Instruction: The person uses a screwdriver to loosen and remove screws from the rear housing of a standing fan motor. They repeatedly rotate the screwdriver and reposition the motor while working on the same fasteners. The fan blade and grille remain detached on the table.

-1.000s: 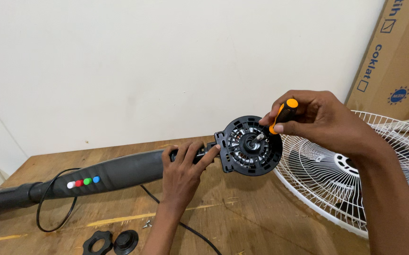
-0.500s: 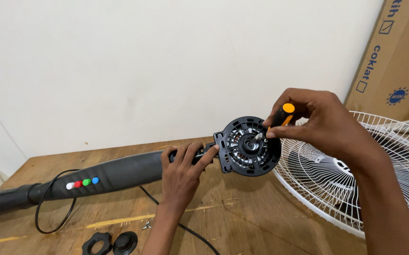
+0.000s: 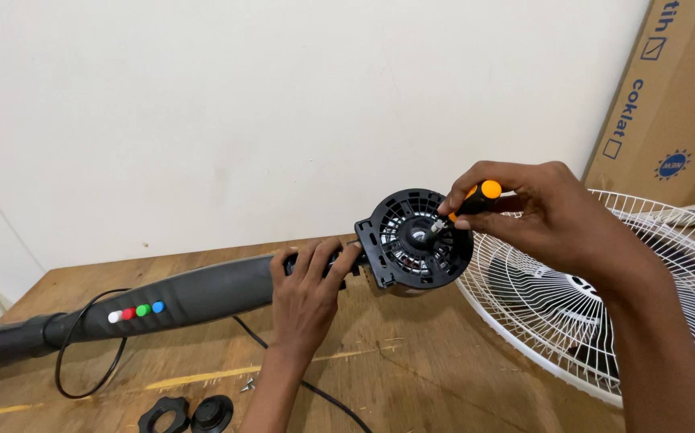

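Steadying the fan neck (image 3: 323, 265) in a closed left hand (image 3: 307, 293), the right hand (image 3: 548, 220) grips an orange-handled screwdriver (image 3: 469, 202) at the motor housing (image 3: 415, 239); the next move likely calls for keeping the tip seated.

A fan stand (image 3: 179, 301) lies lengthwise on the table (image 3: 411, 377), its motor housing (image 3: 415, 239) at the right end. Right of the housing a wire guard (image 3: 556, 321) lies flat, with a cardboard box (image 3: 672, 104) behind it against the wall (image 3: 283, 104). A cable (image 3: 74, 369) loops under the stand's left part; two round nuts (image 3: 187, 415) sit at the table's near edge.
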